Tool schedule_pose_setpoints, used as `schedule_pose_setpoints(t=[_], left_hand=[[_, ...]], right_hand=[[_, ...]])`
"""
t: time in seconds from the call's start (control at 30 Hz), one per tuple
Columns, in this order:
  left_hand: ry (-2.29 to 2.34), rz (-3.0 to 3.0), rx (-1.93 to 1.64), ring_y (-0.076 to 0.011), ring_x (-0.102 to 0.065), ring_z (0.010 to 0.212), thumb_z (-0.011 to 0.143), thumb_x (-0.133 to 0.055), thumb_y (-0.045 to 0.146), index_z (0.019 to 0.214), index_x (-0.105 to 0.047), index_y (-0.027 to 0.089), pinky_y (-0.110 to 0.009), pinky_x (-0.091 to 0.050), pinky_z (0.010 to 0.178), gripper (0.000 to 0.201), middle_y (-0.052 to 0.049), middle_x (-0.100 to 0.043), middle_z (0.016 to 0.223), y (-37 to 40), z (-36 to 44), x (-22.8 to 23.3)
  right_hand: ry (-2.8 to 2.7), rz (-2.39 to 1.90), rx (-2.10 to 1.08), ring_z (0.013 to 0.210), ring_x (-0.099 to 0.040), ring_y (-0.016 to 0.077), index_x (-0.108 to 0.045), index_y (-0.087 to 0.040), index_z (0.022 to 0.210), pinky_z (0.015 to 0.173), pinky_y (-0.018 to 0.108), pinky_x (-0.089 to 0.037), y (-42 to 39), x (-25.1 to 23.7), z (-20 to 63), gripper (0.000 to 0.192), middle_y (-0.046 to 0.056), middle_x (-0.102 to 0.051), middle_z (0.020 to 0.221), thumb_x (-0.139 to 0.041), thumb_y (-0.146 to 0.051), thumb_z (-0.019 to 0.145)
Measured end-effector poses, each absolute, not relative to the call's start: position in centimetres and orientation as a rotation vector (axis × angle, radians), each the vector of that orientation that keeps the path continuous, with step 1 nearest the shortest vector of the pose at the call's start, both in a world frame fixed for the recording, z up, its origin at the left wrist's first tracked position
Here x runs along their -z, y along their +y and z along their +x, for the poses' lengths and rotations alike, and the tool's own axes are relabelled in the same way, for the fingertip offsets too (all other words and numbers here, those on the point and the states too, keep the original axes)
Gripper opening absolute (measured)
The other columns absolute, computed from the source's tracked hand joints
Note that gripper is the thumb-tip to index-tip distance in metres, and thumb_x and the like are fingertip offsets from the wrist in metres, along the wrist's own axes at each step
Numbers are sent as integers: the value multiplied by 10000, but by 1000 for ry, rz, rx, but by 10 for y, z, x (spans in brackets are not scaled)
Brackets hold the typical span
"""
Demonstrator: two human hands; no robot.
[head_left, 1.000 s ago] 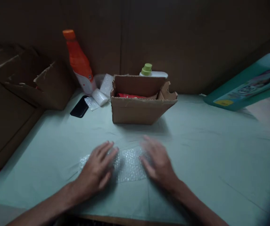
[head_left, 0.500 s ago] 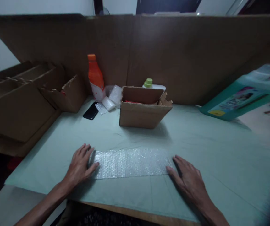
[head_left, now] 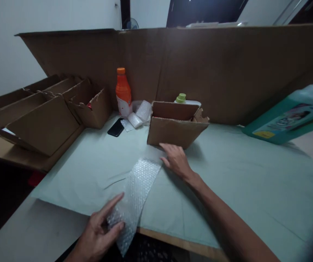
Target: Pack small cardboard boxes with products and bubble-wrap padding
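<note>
A clear strip of bubble wrap (head_left: 140,182) runs diagonally over the green cloth, its near end hanging past the table's front edge. My left hand (head_left: 100,229) has hold of that near end, thumb across the top and index finger stretched along the wrap; its other fingers are mostly hidden. My right hand (head_left: 176,160) is open beside the far end, fingers extended, thumb close to the strip's corner; whether it touches cannot be told. Just beyond the right fingertips stands a small open cardboard box (head_left: 175,133).
An orange bottle (head_left: 123,92), black phone (head_left: 115,127) and bubble wrap pieces (head_left: 136,120) sit at the back. A green-capped white bottle (head_left: 182,98) is behind the box. Divided cardboard bins (head_left: 44,123) stand left, a jug of teal liquid (head_left: 284,116) right. A cardboard wall (head_left: 227,72) closes the back.
The bubble wrap has swung from crosswise to diagonal. My left hand came toward me with its near end, while my right hand went forward and left to the far end. The view shifted slightly.
</note>
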State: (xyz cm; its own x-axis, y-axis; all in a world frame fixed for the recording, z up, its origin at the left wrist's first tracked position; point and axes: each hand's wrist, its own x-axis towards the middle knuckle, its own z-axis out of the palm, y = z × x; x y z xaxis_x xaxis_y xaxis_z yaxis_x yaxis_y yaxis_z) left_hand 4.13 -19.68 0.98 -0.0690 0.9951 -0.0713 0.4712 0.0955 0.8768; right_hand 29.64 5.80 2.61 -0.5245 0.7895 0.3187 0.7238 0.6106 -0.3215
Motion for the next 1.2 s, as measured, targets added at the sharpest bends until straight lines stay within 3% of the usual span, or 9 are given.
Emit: schedule_pose_setpoints(t=[0.1, 0.27, 0.47, 0.57, 0.73, 0.87, 1.03, 1.1, 1.2], left_hand=[[1549, 1253, -828, -261, -690, 934, 800, -646, 473, 1198, -673, 290, -408, -569, 822, 439, -66, -745, 1075, -199, 49, -9], [1270, 904, -872, -189, -640, 764, 855, -629, 510, 1141, -638, 215, -327, -509, 739, 410, -19, -686, 777, -185, 53, -16], [1402, 1122, -1105, -211, -661, 916, 902, -578, 380, 1446, -389, 240, -386, -550, 828, 592, -86, -663, 1097, -164, 55, -9], [1561, 1702, -1028, -249, -592, 1124, 885, -583, 210, 1353, -524, 278, -456, -503, 980, 476, -87, -628, 1233, -162, 58, 5], [1530, 2183, -714, -285, -539, 1164, 815, -572, 51, 1270, -581, 218, -505, -502, 985, 485, -105, -617, 1252, -155, 57, 24], [1516, 2287, -714, -288, -516, 1217, 793, -555, -3, 1272, -568, 206, -507, -489, 1014, 523, -113, -599, 1299, -145, 51, 29], [1395, 2292, -882, -250, -622, 1067, 855, -501, 3, 1084, -631, 197, -458, -523, 926, 327, -71, -716, 1059, -135, 47, 28], [1384, 2202, -925, -207, -664, 916, 889, -505, 44, 1109, -625, 208, -392, -548, 842, 299, -40, -735, 957, -131, 49, 28], [1467, 2153, -964, -203, -690, 903, 913, -518, 101, 1204, -600, 188, -360, -567, 803, 315, -75, -741, 1037, -119, 55, 32]], right_hand=[[-2486, -1007, -314, 1321, -508, 324, -489, -208, 1437, 1059, 527, -398, 35, -30, 299, 571, 134, -555, 1461, -608, -218, 879], [-2724, -581, -919, 1310, -506, 291, -295, -269, 1565, 1067, 433, -455, -75, -25, 320, 921, 95, -506, 1508, -763, -496, 804], [-2299, -1145, -679, 866, -653, 228, -466, -173, 1440, 812, 376, -534, -103, 27, 267, 510, 88, -732, 1020, -531, -168, 934], [-2299, -1260, -362, 797, -640, 244, -439, -120, 1455, 750, 386, -512, -81, 38, 259, 552, 78, -712, 885, -572, -196, 924], [-2286, -1241, -42, 835, -623, 271, -412, -118, 1455, 729, 411, -476, -81, 18, 278, 569, 107, -703, 951, -592, -301, 946], [-2447, -968, -206, 1136, -584, 320, -557, -170, 1322, 898, 471, -482, -99, 3, 277, 438, 166, -636, 1291, -619, -284, 904], [-2388, -917, -452, 855, -672, 211, -671, -198, 1050, 767, 374, -527, -101, 18, 265, 226, 63, -755, 954, -509, -94, 933], [-2280, -979, -558, 807, -685, 188, -654, -208, 1115, 732, 343, -539, -99, 21, 270, 222, 48, -764, 945, -510, -134, 963], [-2176, -1057, -409, 907, -688, 211, -606, -200, 1225, 782, 361, -540, -100, 15, 280, 263, 82, -746, 1042, -554, -196, 968]])
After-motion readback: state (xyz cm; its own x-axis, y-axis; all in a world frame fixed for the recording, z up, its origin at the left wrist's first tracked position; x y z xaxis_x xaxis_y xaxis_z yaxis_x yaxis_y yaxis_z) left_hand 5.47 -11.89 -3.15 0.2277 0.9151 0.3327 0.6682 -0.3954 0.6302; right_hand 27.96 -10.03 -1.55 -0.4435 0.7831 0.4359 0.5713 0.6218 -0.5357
